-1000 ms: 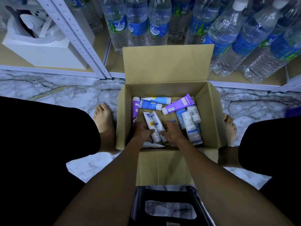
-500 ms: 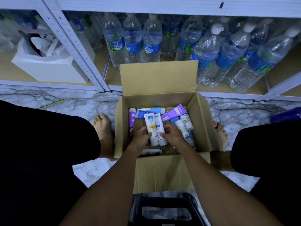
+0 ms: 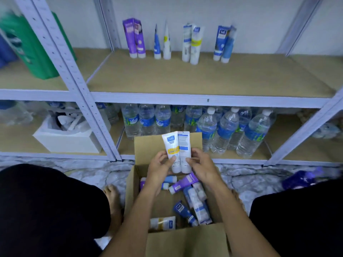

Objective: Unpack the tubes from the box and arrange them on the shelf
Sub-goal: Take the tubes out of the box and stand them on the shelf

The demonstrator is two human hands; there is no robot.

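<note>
Holding the pair is the easy part; where it goes is the question. Your left hand (image 3: 160, 168) and right hand (image 3: 202, 166) grip between them a white plastic tube with a yellow band (image 3: 171, 149) and, touching it on its right, a white plastic tube showing its printed back (image 3: 184, 147). The left thumb lies on the banded one and the right thumb on the other. Both tubes stand upright, caps down and crimped ends up, just above the open brown cardboard box (image 3: 132, 193). More tubes lie loose in the box, a purple plastic tube (image 3: 184, 182) among them.

The tan wooden shelf board (image 3: 204, 78) lies ahead of and above your hands, one level over the clear water bottles (image 3: 225, 130). At its back a row of tubes (image 3: 193, 43) stands in pairs on their caps, so your pair's long axis agrees with theirs. I judge you need only lift and reach forward, with no turn. Your hands sit about level with each other. The widest bare board shows to the right of the blue pair (image 3: 223, 43), so your right hand has the shorter reach there. Tall tubes on small caps may tip, so set them down squarely.
</note>
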